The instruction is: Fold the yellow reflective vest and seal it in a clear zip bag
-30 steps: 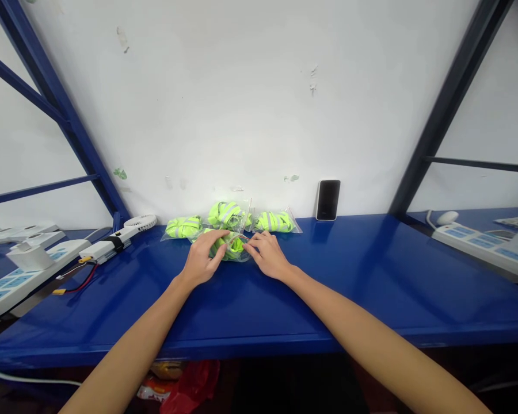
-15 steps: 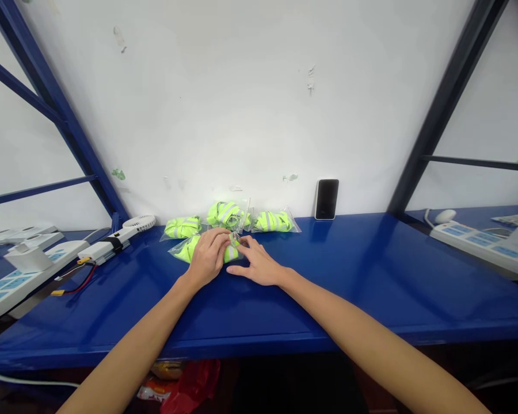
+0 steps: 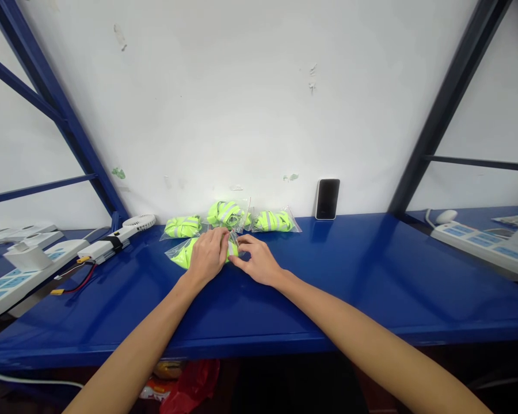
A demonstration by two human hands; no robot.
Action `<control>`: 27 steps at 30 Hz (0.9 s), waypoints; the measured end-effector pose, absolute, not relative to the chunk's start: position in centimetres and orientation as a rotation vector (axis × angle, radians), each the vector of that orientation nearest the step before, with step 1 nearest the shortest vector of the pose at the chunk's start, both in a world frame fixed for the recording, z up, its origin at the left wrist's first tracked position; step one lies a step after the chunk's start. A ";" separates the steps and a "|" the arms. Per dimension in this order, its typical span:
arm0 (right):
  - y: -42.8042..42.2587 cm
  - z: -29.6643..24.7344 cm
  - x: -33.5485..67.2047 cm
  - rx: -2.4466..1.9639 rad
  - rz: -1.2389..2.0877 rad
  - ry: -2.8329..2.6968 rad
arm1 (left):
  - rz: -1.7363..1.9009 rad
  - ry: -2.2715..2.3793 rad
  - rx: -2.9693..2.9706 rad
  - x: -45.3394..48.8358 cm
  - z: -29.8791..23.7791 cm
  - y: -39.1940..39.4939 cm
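A clear zip bag holding a neon yellow reflective vest (image 3: 184, 256) lies on the blue shelf under my hands. My left hand (image 3: 208, 257) grips the bag from above, and my right hand (image 3: 256, 261) pinches its upper edge with the fingertips. The two hands nearly touch, hiding the bag's middle. Just beyond them lie several similar bagged vests: one on the left (image 3: 182, 227), one in the centre (image 3: 227, 214), and one on the right (image 3: 273, 221).
The glossy blue shelf (image 3: 371, 276) meets a white wall. A black-faced phone (image 3: 327, 199) stands against the wall. On the left are a white handheld fan (image 3: 116, 241) and a power strip (image 3: 26, 270). Another power strip (image 3: 470, 241) sits to the right, beyond a dark upright (image 3: 444, 109).
Since the earliest frame, the bag under my hands has spread out to the left. My hands have drawn closer together on it, with little change over the last half second.
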State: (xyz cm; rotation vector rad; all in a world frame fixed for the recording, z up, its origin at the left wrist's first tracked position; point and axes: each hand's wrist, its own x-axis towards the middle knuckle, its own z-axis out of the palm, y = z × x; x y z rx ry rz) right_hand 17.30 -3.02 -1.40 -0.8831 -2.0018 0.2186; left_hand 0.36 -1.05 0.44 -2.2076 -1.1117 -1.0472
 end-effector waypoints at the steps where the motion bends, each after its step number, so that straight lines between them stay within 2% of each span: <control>1: -3.0 -1.3 17.3 -0.897 0.225 -1.994 | -1.054 -1.127 -2.213 0.3 0.5 -1.0; 11: -2.4 -1.5 17.8 -0.931 0.604 -1.943 | -1.017 -1.196 -2.244 0.2 0.3 -0.7; 18: -2.1 -1.8 17.5 -0.811 0.995 -1.867 | -0.992 -1.211 -2.226 0.5 0.2 -0.8; 25: -1.8 -1.7 17.1 -0.811 0.939 -2.050 | -0.913 -1.193 -2.333 0.7 0.0 -0.8; 27: -1.9 -1.7 16.9 -0.873 0.783 -2.083 | -0.927 -1.194 -2.382 0.7 0.1 -1.0</control>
